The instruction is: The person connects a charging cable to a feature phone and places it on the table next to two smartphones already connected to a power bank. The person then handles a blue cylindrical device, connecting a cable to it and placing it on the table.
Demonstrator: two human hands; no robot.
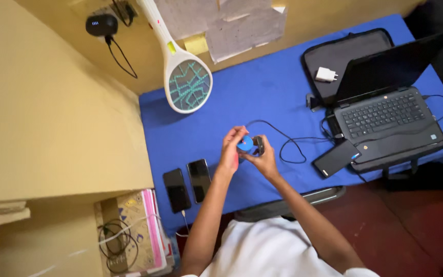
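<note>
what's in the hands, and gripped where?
Both hands pinch a small blue round piece joined to a dark part: left hand at its left edge, right hand on the dark side. Finer grip unclear.

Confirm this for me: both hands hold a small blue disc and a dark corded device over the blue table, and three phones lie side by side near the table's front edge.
Not quite: the head view shows two phones side by side near the front edge, not three. The rest stands: the left hand and right hand hold a small blue disc and a dark corded device over the blue table.
</note>
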